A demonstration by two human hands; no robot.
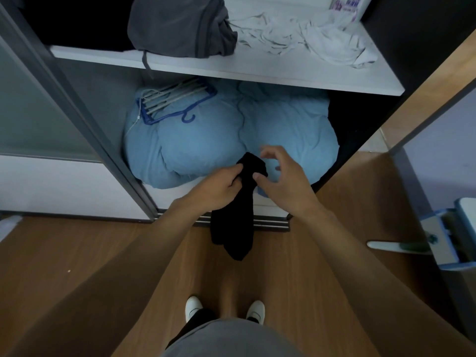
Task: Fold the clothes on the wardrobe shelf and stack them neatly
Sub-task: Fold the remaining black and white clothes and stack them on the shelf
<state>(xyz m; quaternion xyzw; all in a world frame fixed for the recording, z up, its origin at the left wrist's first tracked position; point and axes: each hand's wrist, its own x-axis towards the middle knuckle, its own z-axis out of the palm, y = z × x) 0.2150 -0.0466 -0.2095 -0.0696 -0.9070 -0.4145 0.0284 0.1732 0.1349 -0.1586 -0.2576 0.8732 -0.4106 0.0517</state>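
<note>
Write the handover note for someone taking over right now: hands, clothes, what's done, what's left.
Left hand grips the black garment near its top; it hangs unfolded in front of the wardrobe. Right hand is open, fingers spread beside the garment's top.
Grey garment and white garment lie crumpled on the shelf.
Done: no folded stack visible.
Left: fold all three and stack them on the shelf.

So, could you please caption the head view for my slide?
Left hand grips black garment, right hand open beside it.
</note>
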